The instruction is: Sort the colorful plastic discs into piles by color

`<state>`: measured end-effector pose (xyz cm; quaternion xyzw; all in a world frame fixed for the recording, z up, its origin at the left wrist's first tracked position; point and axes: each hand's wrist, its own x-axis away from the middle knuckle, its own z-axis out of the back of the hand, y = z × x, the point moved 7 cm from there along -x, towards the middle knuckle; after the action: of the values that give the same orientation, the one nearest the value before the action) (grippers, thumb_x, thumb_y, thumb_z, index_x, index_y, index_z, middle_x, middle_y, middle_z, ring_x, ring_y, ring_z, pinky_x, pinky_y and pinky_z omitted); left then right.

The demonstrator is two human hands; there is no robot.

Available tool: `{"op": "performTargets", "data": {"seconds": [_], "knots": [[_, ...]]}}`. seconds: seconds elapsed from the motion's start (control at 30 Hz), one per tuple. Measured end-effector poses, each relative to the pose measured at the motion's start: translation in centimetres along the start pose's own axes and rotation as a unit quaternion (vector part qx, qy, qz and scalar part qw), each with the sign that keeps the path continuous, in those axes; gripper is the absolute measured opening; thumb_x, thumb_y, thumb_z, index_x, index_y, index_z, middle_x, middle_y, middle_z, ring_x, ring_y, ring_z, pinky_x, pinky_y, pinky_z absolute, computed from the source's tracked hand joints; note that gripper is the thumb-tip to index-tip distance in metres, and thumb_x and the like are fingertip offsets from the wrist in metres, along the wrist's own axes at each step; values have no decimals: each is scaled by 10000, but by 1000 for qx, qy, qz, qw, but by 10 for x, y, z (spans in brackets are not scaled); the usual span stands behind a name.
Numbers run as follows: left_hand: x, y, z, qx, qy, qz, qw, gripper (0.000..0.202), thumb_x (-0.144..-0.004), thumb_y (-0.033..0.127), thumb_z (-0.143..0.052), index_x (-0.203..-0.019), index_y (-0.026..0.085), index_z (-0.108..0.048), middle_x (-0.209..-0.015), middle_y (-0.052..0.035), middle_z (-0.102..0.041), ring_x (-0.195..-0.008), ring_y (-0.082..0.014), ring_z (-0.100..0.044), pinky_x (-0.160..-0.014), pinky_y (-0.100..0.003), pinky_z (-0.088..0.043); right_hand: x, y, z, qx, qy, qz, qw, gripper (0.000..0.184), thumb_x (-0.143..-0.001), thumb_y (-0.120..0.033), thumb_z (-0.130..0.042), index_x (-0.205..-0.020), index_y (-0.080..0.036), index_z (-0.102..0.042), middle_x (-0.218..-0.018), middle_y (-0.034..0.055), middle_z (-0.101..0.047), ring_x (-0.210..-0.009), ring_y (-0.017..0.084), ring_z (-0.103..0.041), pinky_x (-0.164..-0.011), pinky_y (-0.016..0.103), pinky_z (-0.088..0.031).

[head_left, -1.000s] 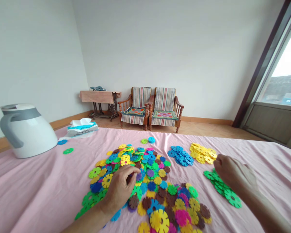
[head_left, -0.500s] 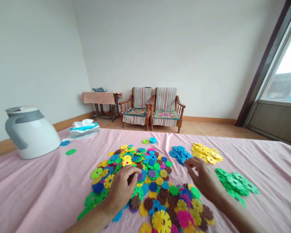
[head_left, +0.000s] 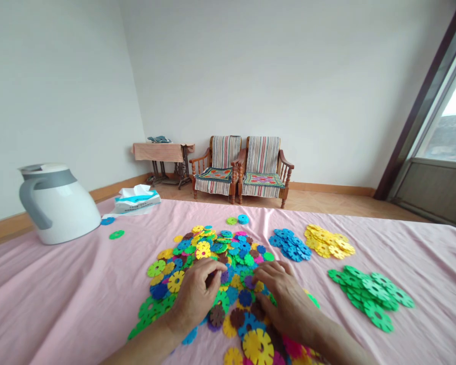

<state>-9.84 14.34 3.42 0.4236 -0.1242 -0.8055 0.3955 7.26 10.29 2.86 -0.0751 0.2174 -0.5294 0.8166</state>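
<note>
from our left, the white jug (head_left: pixel 68 208) stands upright on the pink cloth (head_left: pixel 61 294), with the tissue box (head_left: pixel 137 200) beyond it; a blue disc (head_left: pixel 107 221) and a green disc (head_left: pixel 116 234) lie flat near the jug.

next comes the mixed heap (head_left: pixel 175 281), slotted discs of many colours overlapping in front of us. our left hand (head_left: pixel 197 289) has stayed at the heap through all 3 views, its fingers curled and its thumb drawn close to the index fingertip. a purple disc shows right by the tips, but we cannot tell whether we pinch it or anything else.

our right hand (head_left: pixel 285 299) is what has changed: 1 s ago it was out by the yellow and green piles, 0.5 s ago beside the blue ones, and now it reaches down over the heap, fingers spread and thumb apart, with no disc seen gripped.

so both hands are now at the mixed discs, leaving the blue pile (head_left: pixel 291 244), the yellow pile (head_left: pixel 329 242) and the green pile (head_left: pixel 370 294) untouched on our right, the green fully uncovered.
</note>
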Motion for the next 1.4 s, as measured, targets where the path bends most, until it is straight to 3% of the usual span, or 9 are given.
{"op": "performTargets", "data": {"seconds": [0.07, 0.13, 0.27, 0.37, 0.6, 0.7, 1.0, 1.2, 1.4], "knots": [[0, 1, 0, 2, -3, 0, 1000, 199, -840, 129, -492, -809, 203, -674, -797, -29, -704, -776, -181, -669, -728, -282, -527, 2, 4, 8, -2, 32, -23, 999, 125, -822, -173, -511, -799, -208, -629, -861, 25, -667, -901, 210, -573, -889, 403, -399], [0, 1, 0, 2, -5, 0, 1000, 199, -840, 131, -491, -809, 203, -674, -794, -31, -704, -775, -184, -668, -723, -283, -524, 3, 8, 11, -17, 56, -40, 998, 126, -826, -171, -505, -816, -205, -626, -871, 33, -659, -888, 208, -574, -848, 383, -420], [0, -1, -1, -1, -5, 3, 1000, 204, -845, 130, -486, -810, 202, -673, -796, -30, -703, -779, -185, -667, -732, -290, -519, 0, 5, 0, -42, 38, -21, 998, 288, -898, -262, -483, -1151, -222, -616, -1148, 76, -633, -1052, 230, -541, -913, 374, -420], [1, -2, -1, 1, -5, 5, 1000, 204, -848, 128, -487, -816, 206, -673, -810, -28, -704, -798, -185, -666, -752, -291, -516, -2, 0, -10, -18, 9, -9, 1000, 416, -881, -330, -551, -1288, -243, -547, -1209, 75, -615, -1115, 261, -504, -998, 426, -352], [1, -4, -2, 4, -7, 8, 1000, 196, -846, 122, -491, -826, 200, -669, -822, -31, -700, -809, -185, -659, -755, -293, -514, -1, -8, -12, 17, 9, -11, 1000, 156, -900, -231, -522, -979, -237, -657, -955, 42, -654, -959, 223, -552, -923, 386, -387], [1, -2, -1, 4, -8, 9, 1000, 194, -846, 120, -493, -819, 198, -669, -818, -28, -700, -806, -183, -659, -756, -291, -510, 2, -7, -14, 42, 24, -20, 999, 202, -916, -166, -428, -839, -197, -612, -865, 56, -650, -868, 216, -571, -851, 374, -411], [2, -4, -3, -1, -13, 7, 1000, 199, -845, 120, -494, -819, 202, -674, -809, -22, -696, -794, -181, -655, -741, -285, -495, 6, 14, -11, -81, 104, -86, 988, 171, -830, -124, -433, -925, -207, -549, -869, 30, -645, -838, 193, -587, -765, 318, -438], [1, -5, -3, -1, -17, 8, 1000, 200, -851, 130, -490, -831, 196, -677, -814, -26, -692, -792, -180, -652, -734, -282, -492, 7, 27, -9, -117, 127, -120, 978, 300, -780, -149, -468, -1060, -198, -563, -795, 10, -641, -778, 196, -592, -739, 333, -442], [-1, -3, -3, -5, -14, 6, 1000, 206, -846, 125, -484, -828, 196, -676, -811, -27, -692, -791, -178, -651, -736, -280, -496, 4, 32, 9, -190, 155, -123, 962, 160, -811, -262, -466, -788, -196, -610, -715, 12, -650, -697, 174, -596, -662, 283, -445]]}}
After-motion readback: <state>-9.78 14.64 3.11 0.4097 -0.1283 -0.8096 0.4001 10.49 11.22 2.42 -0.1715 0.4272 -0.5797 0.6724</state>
